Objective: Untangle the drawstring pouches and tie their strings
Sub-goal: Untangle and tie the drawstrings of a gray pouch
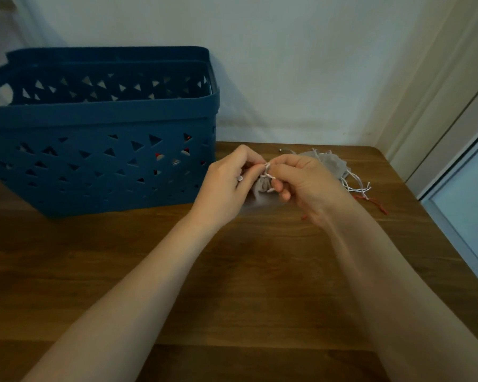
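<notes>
Over the wooden table (122,257), the left hand (226,186) and right hand (301,186) are both pinching the white string (268,172) of a grey pouch (261,188) between curled fingertips, more pouches (331,164) lying just behind, beside the blue basket (100,128).

Blue basket (100,150) blocking left; pouch pile (331,166) right; open wooden table (232,285) nearer.
</notes>
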### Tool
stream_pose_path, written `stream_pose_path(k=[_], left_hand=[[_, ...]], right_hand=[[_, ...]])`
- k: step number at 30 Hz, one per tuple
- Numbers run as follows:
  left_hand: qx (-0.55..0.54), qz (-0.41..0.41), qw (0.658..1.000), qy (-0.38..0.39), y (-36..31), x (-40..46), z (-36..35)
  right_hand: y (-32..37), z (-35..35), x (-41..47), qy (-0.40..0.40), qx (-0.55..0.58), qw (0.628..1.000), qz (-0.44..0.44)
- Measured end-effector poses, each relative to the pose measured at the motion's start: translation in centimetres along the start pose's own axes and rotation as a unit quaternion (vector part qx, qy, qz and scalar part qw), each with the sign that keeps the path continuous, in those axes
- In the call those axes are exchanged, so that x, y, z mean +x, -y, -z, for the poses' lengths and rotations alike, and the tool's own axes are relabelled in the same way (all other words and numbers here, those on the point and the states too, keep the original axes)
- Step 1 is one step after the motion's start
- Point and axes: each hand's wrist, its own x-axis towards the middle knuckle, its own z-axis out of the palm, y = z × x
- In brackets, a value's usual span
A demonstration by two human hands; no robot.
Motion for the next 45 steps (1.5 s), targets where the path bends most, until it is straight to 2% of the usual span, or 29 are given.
stream_pose_path(k=[4, 6, 11, 15, 19, 22, 24, 26, 28, 32, 35, 39, 41, 43, 45], left_hand=[[0.031, -0.042, 0.999, 0.002, 0.0, -0.1, -0.2], [0.019, -0.026, 0.999, 0.005, -0.1, -0.4, -0.3], [-0.149, 0.040, 0.987, 0.039, -1.0, -0.7, -1.2], [-0.188, 0.068, 0.978, 0.061, -1.3, -0.7, -2.0], [-0.232, 0.152, 0.960, 0.027, -0.5, -0.9, -1.7], [-0.212, 0.155, 0.964, 0.039, -0.9, -1.2, -2.0], [-0.223, 0.159, 0.960, 0.056, -1.3, -1.4, -2.5], [-0.247, 0.170, 0.953, 0.042, -1.5, -1.4, -2.8], [-0.260, 0.172, 0.950, 0.035, -1.7, -1.2, -3.0], [-0.191, 0.179, 0.963, 0.058, -2.9, 0.3, -2.6], [-0.147, 0.173, 0.973, 0.032, -2.9, 1.8, -1.7], [-0.007, 0.103, 0.994, -0.035, -2.6, 3.4, 0.0], [0.044, 0.104, 0.993, -0.032, -2.7, 3.9, 1.1], [0.009, 0.124, 0.992, -0.004, -3.1, 4.2, 2.2], [-0.073, 0.136, 0.988, 0.003, -3.5, 4.5, 3.1]], right_hand=[[0.2, 0.2, -0.2, -0.042, -0.050, 0.998, 0.021], [0.1, 0.5, -0.1, -0.080, -0.071, 0.994, 0.031], [-0.5, 0.9, 0.3, -0.159, -0.092, 0.982, 0.045], [-1.7, 0.1, 0.8, -0.192, -0.048, 0.980, 0.026], [-1.6, 0.5, 0.8, -0.154, 0.002, 0.988, 0.020], [-2.3, 1.0, 1.1, -0.168, -0.064, 0.984, 0.012], [-3.0, 0.8, 1.3, -0.191, -0.064, 0.979, 0.003], [-3.3, 0.6, 1.7, -0.179, -0.013, 0.983, -0.025], [-3.2, 0.8, 1.9, -0.136, 0.083, 0.985, -0.064], [-1.9, 2.0, 2.0, -0.102, 0.165, 0.979, -0.066], [-0.2, 2.2, 1.8, -0.079, 0.176, 0.980, -0.042], [2.0, 1.9, 1.8, -0.070, 0.178, 0.981, -0.022], [3.0, 1.7, 1.8, -0.063, 0.197, 0.978, -0.011], [4.1, 1.2, 1.8, -0.037, 0.216, 0.976, 0.005], [5.2, 0.6, 1.7, -0.006, 0.224, 0.974, 0.020]])
